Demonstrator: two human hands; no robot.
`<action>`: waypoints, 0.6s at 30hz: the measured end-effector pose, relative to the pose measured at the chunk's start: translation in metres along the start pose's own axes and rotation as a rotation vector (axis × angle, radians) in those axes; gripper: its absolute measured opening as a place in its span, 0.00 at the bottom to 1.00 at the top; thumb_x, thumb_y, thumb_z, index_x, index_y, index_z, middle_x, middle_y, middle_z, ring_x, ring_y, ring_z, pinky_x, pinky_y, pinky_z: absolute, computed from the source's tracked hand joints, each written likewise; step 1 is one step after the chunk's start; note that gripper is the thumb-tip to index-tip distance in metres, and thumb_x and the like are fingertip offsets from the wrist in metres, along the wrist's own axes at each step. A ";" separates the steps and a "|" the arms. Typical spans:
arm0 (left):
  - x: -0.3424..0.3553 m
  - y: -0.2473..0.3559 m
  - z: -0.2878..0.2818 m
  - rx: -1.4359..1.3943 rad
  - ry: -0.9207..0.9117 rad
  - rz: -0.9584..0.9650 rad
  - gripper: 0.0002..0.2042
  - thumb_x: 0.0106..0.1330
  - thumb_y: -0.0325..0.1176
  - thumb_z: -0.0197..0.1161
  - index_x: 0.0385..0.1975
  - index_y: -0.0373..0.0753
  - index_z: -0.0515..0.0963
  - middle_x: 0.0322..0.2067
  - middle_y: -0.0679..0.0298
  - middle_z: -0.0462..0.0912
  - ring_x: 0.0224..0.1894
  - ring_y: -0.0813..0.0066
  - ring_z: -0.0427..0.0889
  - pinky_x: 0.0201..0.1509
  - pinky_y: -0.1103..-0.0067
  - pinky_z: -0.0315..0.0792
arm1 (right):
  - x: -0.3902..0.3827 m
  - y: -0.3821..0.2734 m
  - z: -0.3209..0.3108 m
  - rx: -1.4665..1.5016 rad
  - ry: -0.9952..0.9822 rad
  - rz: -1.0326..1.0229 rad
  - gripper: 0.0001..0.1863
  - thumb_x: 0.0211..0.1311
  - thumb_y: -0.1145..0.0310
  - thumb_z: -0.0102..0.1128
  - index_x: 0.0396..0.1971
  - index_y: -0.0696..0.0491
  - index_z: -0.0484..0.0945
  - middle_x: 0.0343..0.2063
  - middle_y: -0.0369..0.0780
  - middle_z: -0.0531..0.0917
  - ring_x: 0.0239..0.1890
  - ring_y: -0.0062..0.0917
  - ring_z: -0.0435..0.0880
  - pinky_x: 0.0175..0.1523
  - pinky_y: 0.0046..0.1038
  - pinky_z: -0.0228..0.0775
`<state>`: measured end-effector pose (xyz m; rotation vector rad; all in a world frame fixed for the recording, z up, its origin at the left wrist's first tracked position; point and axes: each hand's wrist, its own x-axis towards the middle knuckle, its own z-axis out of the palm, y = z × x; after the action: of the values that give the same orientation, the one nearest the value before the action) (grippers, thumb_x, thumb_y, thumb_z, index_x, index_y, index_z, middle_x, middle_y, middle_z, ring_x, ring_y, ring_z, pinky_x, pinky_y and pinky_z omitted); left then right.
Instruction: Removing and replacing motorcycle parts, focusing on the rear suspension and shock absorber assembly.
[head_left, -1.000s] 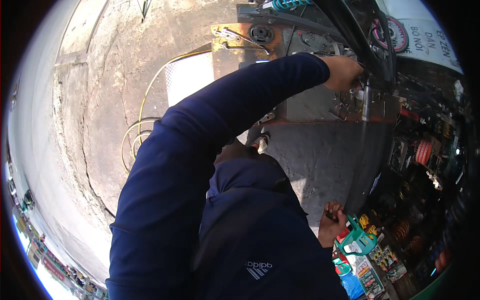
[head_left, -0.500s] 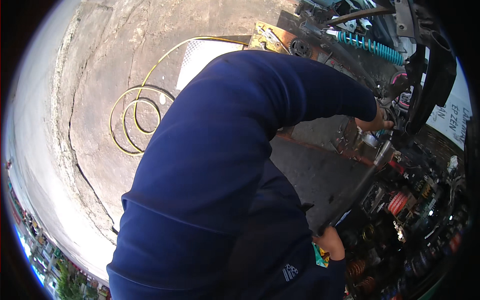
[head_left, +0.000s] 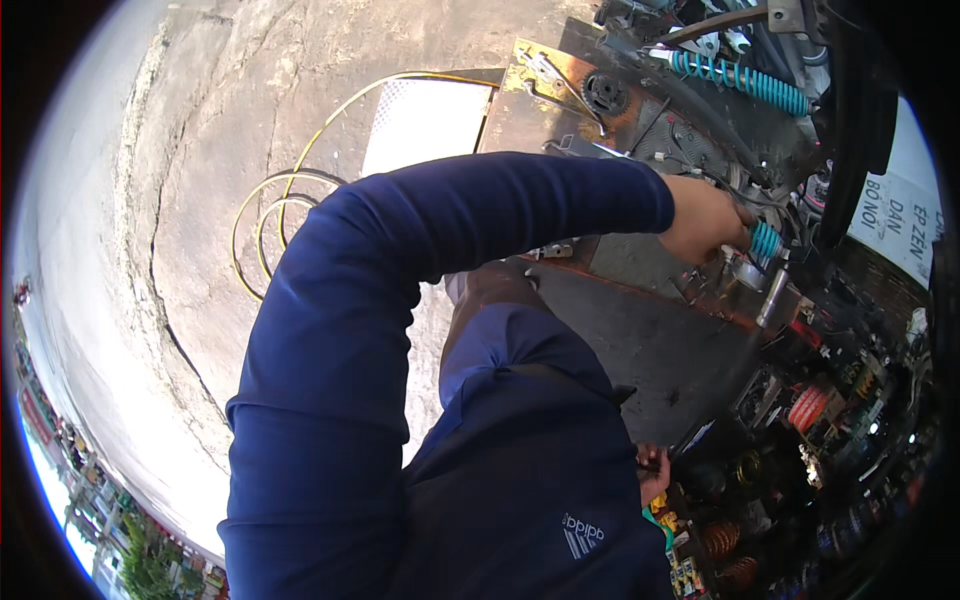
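Observation:
My left arm, in a dark blue sleeve, reaches across to the right. My left hand (head_left: 705,222) is closed, its fingers curled down right beside a teal coil spring (head_left: 766,242); what they grip is hidden under the hand. Just below the spring sits a silvery round metal part (head_left: 748,272), and a metal tube (head_left: 773,298) lies to its right. Low down, next to my body, my right hand (head_left: 653,474) shows only partly. Its fingers look curled in, and whatever they hold is too dark to name.
A long teal shock absorber (head_left: 740,82) hangs at the upper right. A toothed gear (head_left: 604,93) and a wrench (head_left: 560,104) lie on the rusty bench (head_left: 520,118). A yellow hose (head_left: 300,160) coils on the concrete. Red springs (head_left: 808,408) and other parts crowd the lower right.
My left hand has drawn back a little to the left, uncovering more of the teal spring. My left upper arm has swung left and my body now shows. The right hand has shifted slightly.

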<state>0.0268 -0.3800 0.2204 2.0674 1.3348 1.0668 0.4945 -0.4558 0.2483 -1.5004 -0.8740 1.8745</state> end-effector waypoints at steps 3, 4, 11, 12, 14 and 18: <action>-0.085 -0.008 0.029 -0.505 0.332 -0.400 0.08 0.64 0.27 0.57 0.42 0.34 0.75 0.33 0.57 0.82 0.38 0.63 0.83 0.44 0.72 0.75 | 0.003 0.002 0.022 -0.037 -0.033 0.269 0.10 0.70 0.56 0.53 0.33 0.46 0.73 0.26 0.32 0.71 0.23 0.14 0.65 0.29 0.17 0.55; -0.140 -0.009 0.053 -0.520 0.469 -0.702 0.06 0.67 0.27 0.55 0.39 0.33 0.75 0.30 0.58 0.82 0.34 0.67 0.82 0.41 0.75 0.75 | 0.001 0.003 0.035 -0.015 0.073 0.360 0.09 0.70 0.56 0.53 0.34 0.45 0.73 0.26 0.32 0.72 0.23 0.14 0.65 0.30 0.17 0.56; -0.416 0.165 0.201 -1.094 -0.345 -1.383 0.27 0.56 0.38 0.69 0.53 0.31 0.74 0.49 0.54 0.81 0.48 0.67 0.80 0.52 0.72 0.74 | -0.009 0.003 0.081 -0.172 0.493 0.052 0.12 0.67 0.58 0.57 0.42 0.48 0.68 0.36 0.34 0.72 0.26 0.18 0.74 0.26 0.22 0.70; -0.410 0.170 0.195 -1.072 -0.301 -1.425 0.28 0.56 0.40 0.69 0.53 0.30 0.74 0.50 0.53 0.81 0.50 0.65 0.79 0.53 0.72 0.73 | -0.007 0.001 0.080 -0.179 0.444 0.060 0.13 0.67 0.58 0.57 0.42 0.49 0.68 0.36 0.34 0.73 0.25 0.17 0.74 0.26 0.22 0.71; -0.421 0.177 0.200 -1.042 -0.261 -1.463 0.29 0.57 0.42 0.69 0.53 0.28 0.74 0.50 0.51 0.80 0.51 0.63 0.79 0.54 0.71 0.72 | -0.005 -0.001 0.073 -0.164 0.385 0.092 0.13 0.66 0.59 0.57 0.42 0.50 0.68 0.37 0.35 0.73 0.24 0.17 0.74 0.24 0.23 0.71; -0.458 0.178 0.223 -1.093 -0.242 -1.390 0.28 0.56 0.45 0.69 0.50 0.28 0.76 0.46 0.51 0.82 0.50 0.65 0.79 0.52 0.72 0.73 | -0.001 -0.001 0.068 -0.187 0.361 0.147 0.12 0.66 0.60 0.58 0.42 0.49 0.69 0.37 0.36 0.73 0.22 0.17 0.74 0.21 0.23 0.70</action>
<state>0.1979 -0.8626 0.0494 0.2364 1.1870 0.5538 0.4285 -0.4650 0.2605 -1.9886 -0.8011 1.5777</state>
